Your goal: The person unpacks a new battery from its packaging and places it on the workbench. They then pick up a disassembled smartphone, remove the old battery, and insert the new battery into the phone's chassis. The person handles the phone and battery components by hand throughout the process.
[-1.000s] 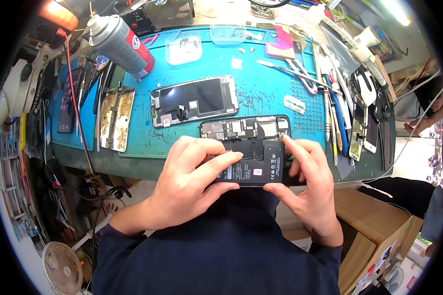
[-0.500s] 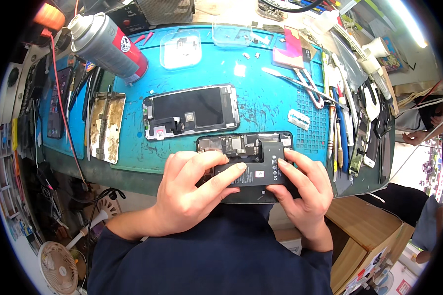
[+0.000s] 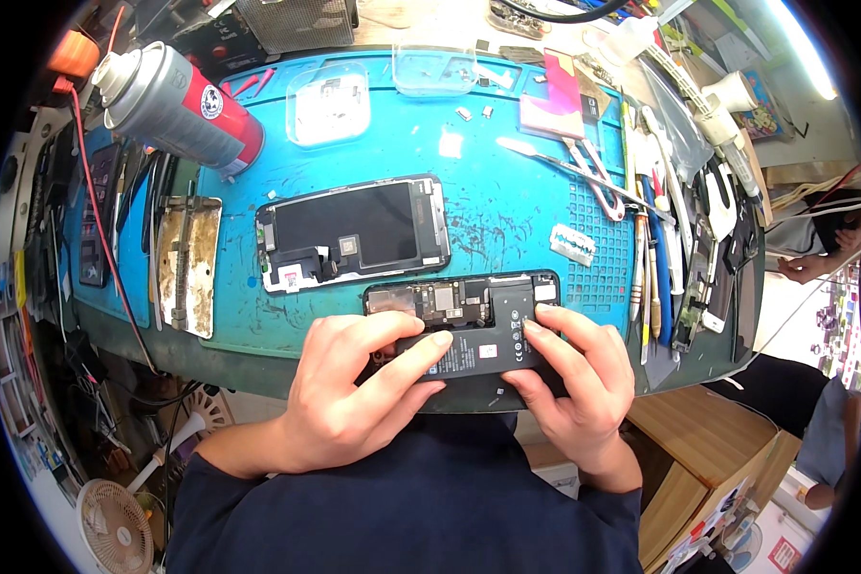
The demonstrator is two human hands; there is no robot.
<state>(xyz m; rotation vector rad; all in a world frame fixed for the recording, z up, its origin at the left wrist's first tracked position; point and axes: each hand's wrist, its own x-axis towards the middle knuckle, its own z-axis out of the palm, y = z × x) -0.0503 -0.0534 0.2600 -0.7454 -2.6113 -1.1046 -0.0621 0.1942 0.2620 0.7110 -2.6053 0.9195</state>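
Observation:
An opened phone body (image 3: 442, 298) lies at the mat's near edge, its circuit board showing along the far side. Over its near and right part is a black L-shaped phone battery (image 3: 499, 350), close inside the frame. My left hand (image 3: 359, 387) is bent over the left end, fingertips on the battery's left part. At the right end, my right hand (image 3: 579, 383) grips battery and frame edge between thumb and fingers. My fingers hide both ends of the phone. A detached phone screen (image 3: 373, 225) lies face down beyond the phone.
Around the blue mat (image 3: 507, 225) are a razor blade (image 3: 573, 244), tweezers (image 3: 584, 172), a spray can (image 3: 187, 110), clear plastic boxes (image 3: 327, 105) and a stained metal holder (image 3: 189, 268). Several hand tools (image 3: 662, 249) line the right side. Another person's hand (image 3: 804, 269) shows far right.
The battery has shifted away from me, its far edge now close to the phone's far rim. Both hands moved with it and keep their hold. The whole view has shifted slightly.

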